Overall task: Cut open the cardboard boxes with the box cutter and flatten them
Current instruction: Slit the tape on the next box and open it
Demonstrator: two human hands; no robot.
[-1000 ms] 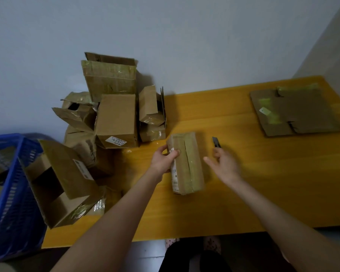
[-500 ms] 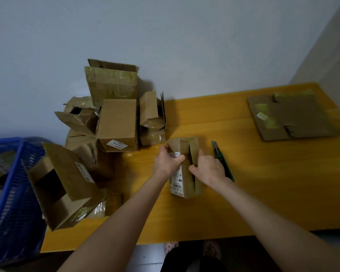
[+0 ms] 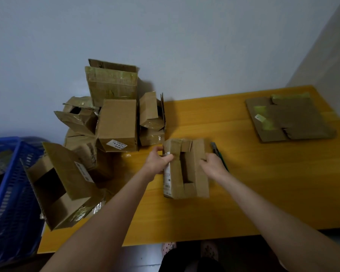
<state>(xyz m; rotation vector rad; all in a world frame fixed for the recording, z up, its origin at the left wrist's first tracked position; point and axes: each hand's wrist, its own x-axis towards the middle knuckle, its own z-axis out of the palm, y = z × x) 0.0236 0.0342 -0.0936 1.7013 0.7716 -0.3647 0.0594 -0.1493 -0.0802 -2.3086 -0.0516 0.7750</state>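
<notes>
1. The small box (image 3: 185, 173) lies on the table (image 3: 263, 193). The left hand (image 3: 158, 160) pinches its left flap and the right hand (image 3: 212, 163) grips its right flap, likely to spread them for flattening.
2. The box cutter (image 3: 214, 147) lies just right of the box, probably parked to free both hands.
3. The unflattened pile (image 3: 116, 124) waits to its left.

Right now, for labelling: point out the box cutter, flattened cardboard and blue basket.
box cutter (image 3: 214, 147), head view, grey upper end.
flattened cardboard (image 3: 298, 120), head view, middle panel.
blue basket (image 3: 18, 173), head view, side wall.
</notes>
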